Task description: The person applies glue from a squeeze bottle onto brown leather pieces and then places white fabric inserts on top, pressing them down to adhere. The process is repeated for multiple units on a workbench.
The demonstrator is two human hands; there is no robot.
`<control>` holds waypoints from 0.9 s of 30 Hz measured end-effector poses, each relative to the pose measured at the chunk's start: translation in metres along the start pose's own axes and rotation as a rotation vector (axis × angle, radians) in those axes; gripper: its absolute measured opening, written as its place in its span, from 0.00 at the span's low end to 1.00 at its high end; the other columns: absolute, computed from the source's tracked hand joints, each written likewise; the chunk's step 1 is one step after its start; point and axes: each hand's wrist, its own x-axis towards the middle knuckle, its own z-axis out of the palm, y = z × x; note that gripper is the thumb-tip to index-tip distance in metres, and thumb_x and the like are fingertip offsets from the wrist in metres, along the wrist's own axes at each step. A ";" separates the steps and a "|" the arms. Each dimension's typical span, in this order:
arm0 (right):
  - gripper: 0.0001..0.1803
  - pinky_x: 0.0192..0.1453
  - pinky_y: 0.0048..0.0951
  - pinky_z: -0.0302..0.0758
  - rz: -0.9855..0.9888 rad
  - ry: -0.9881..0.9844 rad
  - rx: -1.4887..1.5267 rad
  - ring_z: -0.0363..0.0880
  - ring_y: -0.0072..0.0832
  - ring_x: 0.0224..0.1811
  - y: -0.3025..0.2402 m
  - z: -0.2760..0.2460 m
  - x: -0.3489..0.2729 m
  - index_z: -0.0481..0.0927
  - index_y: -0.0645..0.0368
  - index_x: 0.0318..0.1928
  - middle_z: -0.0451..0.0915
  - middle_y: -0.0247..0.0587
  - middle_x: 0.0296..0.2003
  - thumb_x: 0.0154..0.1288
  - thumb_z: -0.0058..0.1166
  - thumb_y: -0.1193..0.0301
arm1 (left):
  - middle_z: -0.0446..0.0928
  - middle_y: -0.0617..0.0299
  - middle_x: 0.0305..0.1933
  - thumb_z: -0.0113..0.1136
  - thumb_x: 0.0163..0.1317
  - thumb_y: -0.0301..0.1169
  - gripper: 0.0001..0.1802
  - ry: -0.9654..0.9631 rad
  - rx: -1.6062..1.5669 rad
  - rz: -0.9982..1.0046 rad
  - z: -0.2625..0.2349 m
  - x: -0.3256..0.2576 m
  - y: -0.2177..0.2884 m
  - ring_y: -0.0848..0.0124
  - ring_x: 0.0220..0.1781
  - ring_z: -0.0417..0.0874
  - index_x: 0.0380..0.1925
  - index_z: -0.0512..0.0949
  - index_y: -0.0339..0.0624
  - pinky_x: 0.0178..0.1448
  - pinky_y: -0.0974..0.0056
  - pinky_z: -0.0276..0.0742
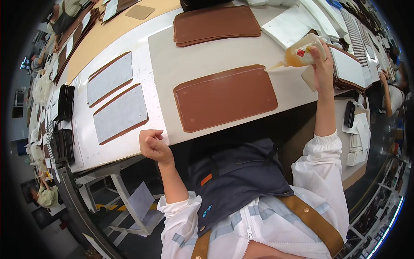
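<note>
While 2 grey-faced panels [120, 113] lie on white worktop [84, 142], left hand [154, 144] hangs loosely clenched near its edge; 1 brown panel [226, 99] flat on grey mat [207, 54]; amber squeeze bottle [297, 55] tilted, nozzle [277, 66] just beside panel's far-right corner, grasped by right hand [323, 71].

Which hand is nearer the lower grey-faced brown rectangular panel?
Left. The left hand is just below the panel, near its right end; the right hand is far rightward, holding a translucent bottle of amber liquid.
</note>
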 end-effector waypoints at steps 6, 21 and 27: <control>0.37 0.59 0.24 0.75 -0.008 -0.023 -0.064 0.78 0.21 0.54 -0.003 -0.010 -0.008 0.75 0.63 0.63 0.81 0.35 0.50 0.63 0.70 0.51 | 0.70 0.64 0.22 0.33 0.83 0.43 0.32 0.011 -0.006 -0.026 0.002 -0.001 0.001 0.76 0.22 0.65 0.20 0.73 0.36 0.28 0.69 0.57; 0.37 0.61 0.26 0.74 0.011 0.013 -0.105 0.79 0.22 0.54 -0.013 -0.038 -0.061 0.75 0.64 0.62 0.81 0.35 0.52 0.64 0.67 0.48 | 0.69 0.62 0.22 0.34 0.83 0.41 0.32 0.025 -0.025 -0.002 0.003 -0.002 -0.005 0.74 0.20 0.65 0.20 0.73 0.35 0.26 0.69 0.58; 0.29 0.63 0.33 0.78 0.243 0.200 0.386 0.79 0.29 0.60 -0.019 -0.056 -0.100 0.71 0.62 0.65 0.79 0.41 0.58 0.75 0.56 0.55 | 0.70 0.62 0.21 0.34 0.83 0.42 0.32 0.034 -0.010 -0.008 0.004 -0.002 -0.004 0.74 0.20 0.65 0.20 0.72 0.35 0.26 0.69 0.58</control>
